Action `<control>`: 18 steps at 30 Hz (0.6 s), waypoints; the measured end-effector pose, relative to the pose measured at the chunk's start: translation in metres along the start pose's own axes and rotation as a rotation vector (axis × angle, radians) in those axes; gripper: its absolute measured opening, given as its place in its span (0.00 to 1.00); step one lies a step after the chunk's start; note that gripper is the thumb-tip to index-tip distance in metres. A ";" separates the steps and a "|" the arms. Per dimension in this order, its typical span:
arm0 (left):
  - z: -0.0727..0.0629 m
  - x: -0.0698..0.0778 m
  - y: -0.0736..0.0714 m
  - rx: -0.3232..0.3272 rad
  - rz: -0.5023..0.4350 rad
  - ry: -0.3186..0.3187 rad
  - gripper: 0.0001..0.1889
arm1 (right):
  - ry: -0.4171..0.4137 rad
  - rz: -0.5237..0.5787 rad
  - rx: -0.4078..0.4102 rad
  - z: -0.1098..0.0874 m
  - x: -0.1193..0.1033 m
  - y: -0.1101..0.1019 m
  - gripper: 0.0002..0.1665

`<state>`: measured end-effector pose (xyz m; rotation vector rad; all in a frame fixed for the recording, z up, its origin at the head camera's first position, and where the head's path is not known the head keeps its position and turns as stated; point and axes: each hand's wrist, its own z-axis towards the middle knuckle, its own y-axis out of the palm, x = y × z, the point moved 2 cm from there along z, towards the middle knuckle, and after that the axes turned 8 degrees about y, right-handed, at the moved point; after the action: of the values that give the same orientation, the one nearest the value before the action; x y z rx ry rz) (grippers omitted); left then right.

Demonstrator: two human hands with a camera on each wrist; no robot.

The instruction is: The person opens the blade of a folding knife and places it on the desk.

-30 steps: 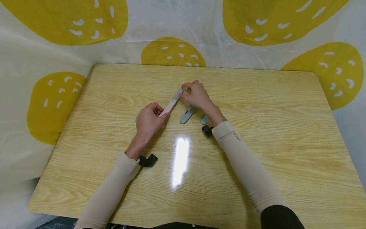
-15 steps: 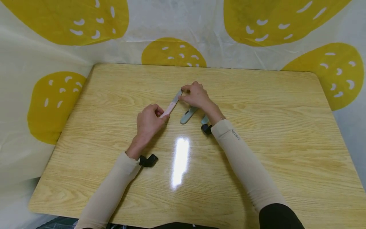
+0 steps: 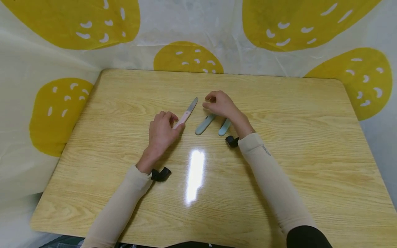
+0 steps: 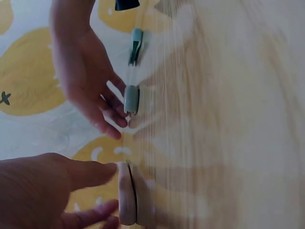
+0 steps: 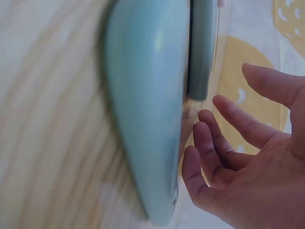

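In the head view a small knife (image 3: 192,106) with a pink handle (image 3: 183,119) and grey metal blade lies slanted on the wooden table. My left hand (image 3: 162,131) holds the handle between thumb and fingers; in the left wrist view the pink handle (image 4: 127,193) lies against the thumb tip. To the right of the blade hovers my right hand (image 3: 221,104), fingers loosely bent and nothing between them. Below it lie a grey-green, rounded-ended piece (image 3: 204,125) and a lighter green handle-like piece (image 3: 224,127). The hand partly hides their far ends.
The wooden table (image 3: 294,137) has a bright light reflection in front of my hands. White cloth (image 3: 192,20) with yellow shapes hangs behind and beside it. Black wrist mounts (image 3: 161,174) stick out near both cuffs.
My right hand has let go of the blade's tip and moved right, uncovering the blade and more of the lighter green piece. The left hand stays on the pink handle.
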<state>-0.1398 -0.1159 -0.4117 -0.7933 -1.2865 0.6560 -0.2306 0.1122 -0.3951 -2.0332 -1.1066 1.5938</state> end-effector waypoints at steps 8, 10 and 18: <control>0.003 0.018 0.005 0.047 -0.113 0.167 0.14 | 0.022 -0.009 0.012 -0.009 0.007 -0.003 0.24; 0.003 0.024 0.008 0.013 -0.118 0.184 0.14 | 0.020 -0.019 0.019 -0.011 0.006 -0.002 0.23; 0.001 0.039 0.021 -0.142 -0.083 0.202 0.19 | 0.012 -0.103 0.049 -0.017 0.003 0.000 0.19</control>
<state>-0.1336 -0.0720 -0.4062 -0.8942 -1.1827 0.4101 -0.2147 0.1179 -0.3920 -1.9199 -1.1368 1.5408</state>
